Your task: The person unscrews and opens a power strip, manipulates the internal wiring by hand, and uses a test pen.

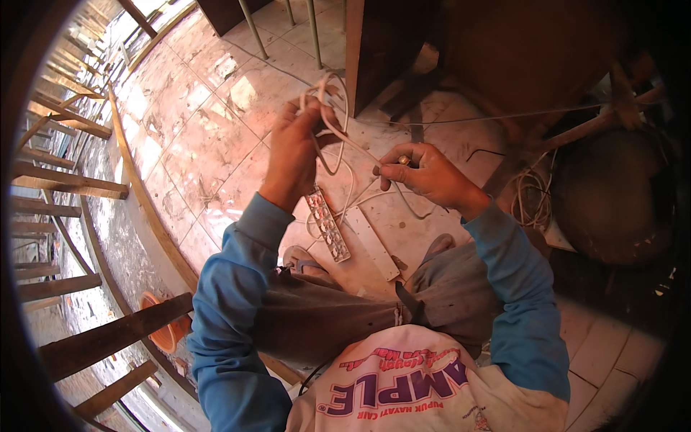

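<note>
Presently, in the head view, the left hand (296, 147) has its fingers closed around loops of white electrical cable (358, 146), raised above the tiled floor (209, 155). The right hand (426, 173) pinches a strand of that cable between thumb and fingers, well apart from the left. Below, an open power-strip body (329, 225) lies just beside a long white cover plate (372, 243), near the person's feet.
</note>
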A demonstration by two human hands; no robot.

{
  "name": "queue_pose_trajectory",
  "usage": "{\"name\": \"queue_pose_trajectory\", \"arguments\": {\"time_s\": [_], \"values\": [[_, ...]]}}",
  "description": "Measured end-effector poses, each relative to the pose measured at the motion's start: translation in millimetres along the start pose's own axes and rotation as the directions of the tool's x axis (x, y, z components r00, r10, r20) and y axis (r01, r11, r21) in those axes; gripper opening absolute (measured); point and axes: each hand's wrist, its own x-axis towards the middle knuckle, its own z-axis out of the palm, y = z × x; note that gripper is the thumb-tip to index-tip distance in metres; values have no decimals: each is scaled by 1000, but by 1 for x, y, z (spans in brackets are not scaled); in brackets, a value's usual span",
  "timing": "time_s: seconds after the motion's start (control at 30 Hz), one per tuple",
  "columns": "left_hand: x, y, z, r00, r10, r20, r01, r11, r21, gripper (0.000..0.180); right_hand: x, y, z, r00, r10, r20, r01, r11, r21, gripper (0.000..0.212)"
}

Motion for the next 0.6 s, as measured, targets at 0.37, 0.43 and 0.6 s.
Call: {"name": "queue_pose_trajectory", "arguments": {"time_s": [0.37, 0.43, 0.6], "values": [[39, 53, -105, 940, 148, -306, -162, 987, -22, 15, 2, 0, -7, 997, 54, 62, -49, 996, -70, 23], [46, 58, -125, 942, 168, -291, -205, 973, -103, 16, 1, 3, -10, 998, 27, 54, -22, 996, -81, 23], [59, 88, -210, 914, 222, -340, -285, 947, -147, 19, -4, 13, -20, 999, 32, 40, -27, 990, -141, 24]]}}
